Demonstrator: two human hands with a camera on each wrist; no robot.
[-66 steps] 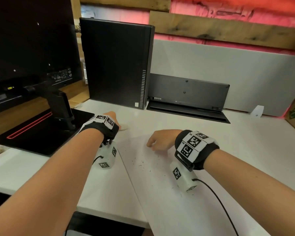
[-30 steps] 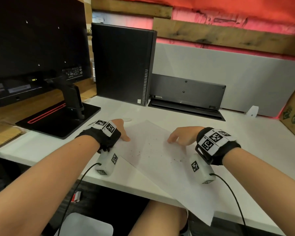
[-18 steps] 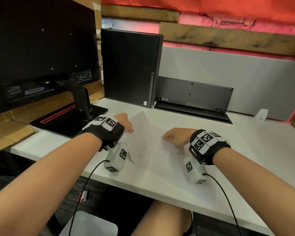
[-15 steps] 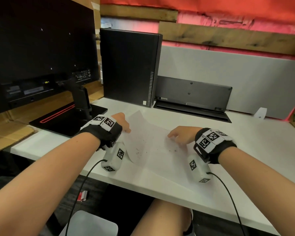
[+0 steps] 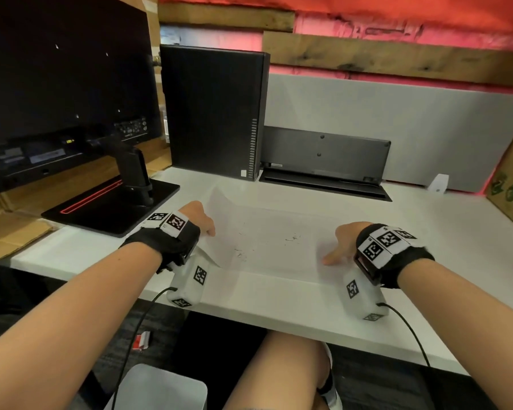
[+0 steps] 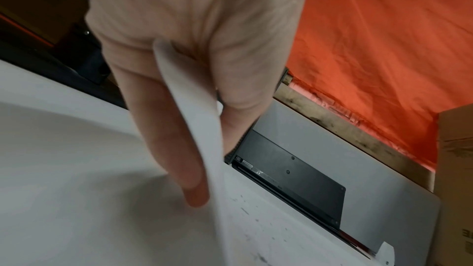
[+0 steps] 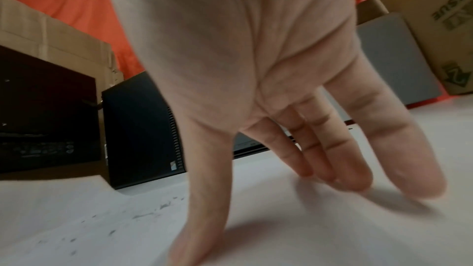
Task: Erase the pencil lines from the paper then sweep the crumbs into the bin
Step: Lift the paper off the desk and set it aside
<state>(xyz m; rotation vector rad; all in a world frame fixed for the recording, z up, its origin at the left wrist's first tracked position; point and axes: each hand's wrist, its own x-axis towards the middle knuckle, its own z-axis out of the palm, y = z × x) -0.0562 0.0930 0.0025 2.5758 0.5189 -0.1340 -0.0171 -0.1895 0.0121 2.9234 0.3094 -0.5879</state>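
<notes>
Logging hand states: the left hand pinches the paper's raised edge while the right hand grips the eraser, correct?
Not quite. The right hand holds nothing: the right wrist view shows its fingers straight, resting on the paper. The left hand does pinch the raised edge.

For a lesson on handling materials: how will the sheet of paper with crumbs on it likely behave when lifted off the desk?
Probably floppy: the paper already curls up where the left hand pinches its edge. Likely light, since few fingers raise it. The crumbs lie loose, so tilting may slide them off.
</notes>
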